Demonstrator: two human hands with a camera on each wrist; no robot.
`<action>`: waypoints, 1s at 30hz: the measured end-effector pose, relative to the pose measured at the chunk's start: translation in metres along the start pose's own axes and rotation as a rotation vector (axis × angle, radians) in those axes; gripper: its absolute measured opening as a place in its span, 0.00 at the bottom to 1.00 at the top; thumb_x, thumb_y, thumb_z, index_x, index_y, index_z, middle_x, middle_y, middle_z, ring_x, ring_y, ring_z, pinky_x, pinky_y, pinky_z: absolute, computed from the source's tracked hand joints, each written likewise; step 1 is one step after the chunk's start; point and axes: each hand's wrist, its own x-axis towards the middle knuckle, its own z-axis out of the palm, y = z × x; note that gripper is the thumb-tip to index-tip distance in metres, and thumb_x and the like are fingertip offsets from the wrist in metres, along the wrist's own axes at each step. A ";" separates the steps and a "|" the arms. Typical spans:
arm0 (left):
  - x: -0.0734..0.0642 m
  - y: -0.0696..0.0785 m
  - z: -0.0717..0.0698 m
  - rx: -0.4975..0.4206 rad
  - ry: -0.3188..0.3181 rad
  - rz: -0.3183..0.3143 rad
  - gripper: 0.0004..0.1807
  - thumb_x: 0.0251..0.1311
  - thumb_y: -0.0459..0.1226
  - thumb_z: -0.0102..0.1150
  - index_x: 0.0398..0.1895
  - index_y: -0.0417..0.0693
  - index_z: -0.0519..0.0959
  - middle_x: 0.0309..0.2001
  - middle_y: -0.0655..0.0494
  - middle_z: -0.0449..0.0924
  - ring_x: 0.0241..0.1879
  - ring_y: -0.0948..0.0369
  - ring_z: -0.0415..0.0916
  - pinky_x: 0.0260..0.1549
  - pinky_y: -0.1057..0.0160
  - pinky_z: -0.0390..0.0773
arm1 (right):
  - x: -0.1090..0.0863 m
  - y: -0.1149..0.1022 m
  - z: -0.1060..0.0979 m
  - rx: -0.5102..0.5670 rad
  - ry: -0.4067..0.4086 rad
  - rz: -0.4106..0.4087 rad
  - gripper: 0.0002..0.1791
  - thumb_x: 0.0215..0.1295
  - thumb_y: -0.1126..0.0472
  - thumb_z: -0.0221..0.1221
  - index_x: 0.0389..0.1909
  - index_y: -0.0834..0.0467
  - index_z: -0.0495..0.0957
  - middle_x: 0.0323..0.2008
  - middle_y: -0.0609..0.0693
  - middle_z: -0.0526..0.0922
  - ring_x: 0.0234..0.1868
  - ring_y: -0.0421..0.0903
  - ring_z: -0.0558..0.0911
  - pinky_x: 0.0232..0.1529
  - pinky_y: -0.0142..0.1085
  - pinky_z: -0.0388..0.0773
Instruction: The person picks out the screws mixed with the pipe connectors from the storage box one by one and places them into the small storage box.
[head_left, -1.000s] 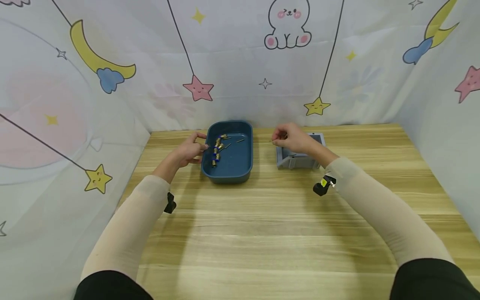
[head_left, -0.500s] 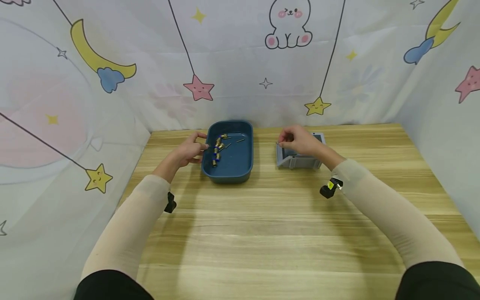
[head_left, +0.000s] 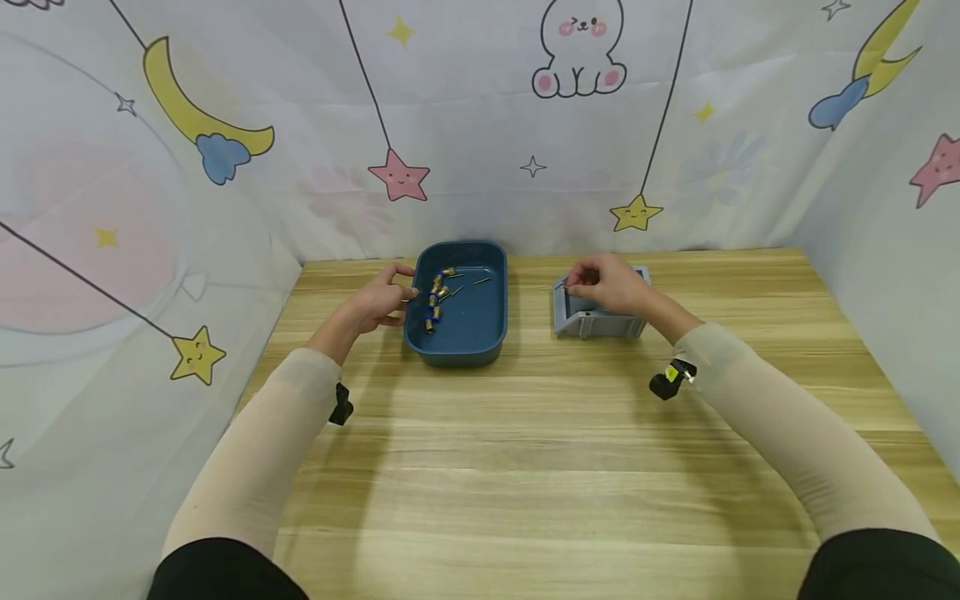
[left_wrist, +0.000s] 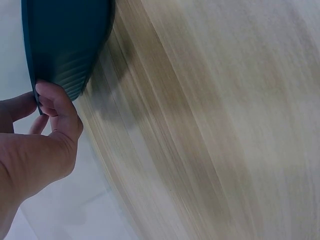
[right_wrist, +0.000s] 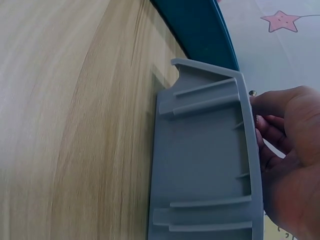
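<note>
At the left rim of a deep blue plastic tray [head_left: 468, 337], my left hand [head_left: 378, 302] pinches the edge between thumb and fingers, as the left wrist view confirms. Inside the tray lie several brass fittings with blue bands [head_left: 432, 304] and a few thin screws [head_left: 482, 281]. My right hand [head_left: 611, 283] is over the open top of a small grey bin [head_left: 600, 326]. Its thumb and forefinger pinch a small screw, whose round metal head [right_wrist: 253, 93] shows beyond the bin's rim in the right wrist view. The fingers hide part of the bin's inside.
Both containers stand near the back of a wooden table [head_left: 495, 467], with a gap between them. Behind and beside it hangs a white cloth [head_left: 480, 125] printed with stars and moons. A black wrist camera [head_left: 665, 383] sits below the right sleeve.
My right hand has moved right with the small screw, from the gap between the containers to above the grey bin. The left hand stays at the tray's rim.
</note>
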 end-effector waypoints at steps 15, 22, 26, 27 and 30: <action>0.004 -0.006 0.000 0.002 0.035 0.022 0.25 0.77 0.37 0.43 0.73 0.55 0.53 0.62 0.41 0.64 0.46 0.47 0.71 0.32 0.58 0.73 | -0.009 0.011 -0.011 -0.047 0.046 -0.012 0.02 0.68 0.63 0.63 0.38 0.58 0.80 0.34 0.52 0.80 0.32 0.48 0.75 0.32 0.35 0.71; 0.005 -0.005 -0.001 -0.002 0.029 0.021 0.25 0.77 0.37 0.44 0.72 0.56 0.53 0.66 0.44 0.63 0.49 0.46 0.68 0.37 0.54 0.74 | -0.012 0.013 -0.016 -0.045 0.056 0.000 0.03 0.67 0.64 0.63 0.39 0.60 0.81 0.35 0.53 0.80 0.34 0.48 0.75 0.34 0.36 0.71; 0.005 -0.005 -0.001 -0.004 0.028 0.014 0.25 0.77 0.37 0.44 0.72 0.56 0.53 0.67 0.44 0.62 0.52 0.45 0.68 0.38 0.54 0.74 | -0.012 0.013 -0.016 -0.049 0.063 0.007 0.03 0.67 0.64 0.63 0.39 0.59 0.81 0.35 0.53 0.80 0.34 0.48 0.75 0.34 0.36 0.71; 0.004 -0.004 0.000 -0.004 0.029 0.014 0.25 0.77 0.37 0.44 0.72 0.56 0.53 0.67 0.44 0.62 0.53 0.45 0.68 0.38 0.54 0.74 | -0.012 0.013 -0.015 -0.049 0.066 0.008 0.03 0.67 0.64 0.63 0.38 0.59 0.81 0.35 0.53 0.80 0.34 0.48 0.75 0.34 0.35 0.71; 0.003 -0.004 0.000 -0.003 0.031 0.013 0.25 0.77 0.36 0.44 0.72 0.56 0.53 0.67 0.44 0.62 0.52 0.46 0.68 0.38 0.54 0.74 | -0.012 0.013 -0.015 -0.041 0.070 0.013 0.03 0.67 0.64 0.63 0.38 0.59 0.81 0.35 0.52 0.80 0.34 0.48 0.75 0.35 0.36 0.72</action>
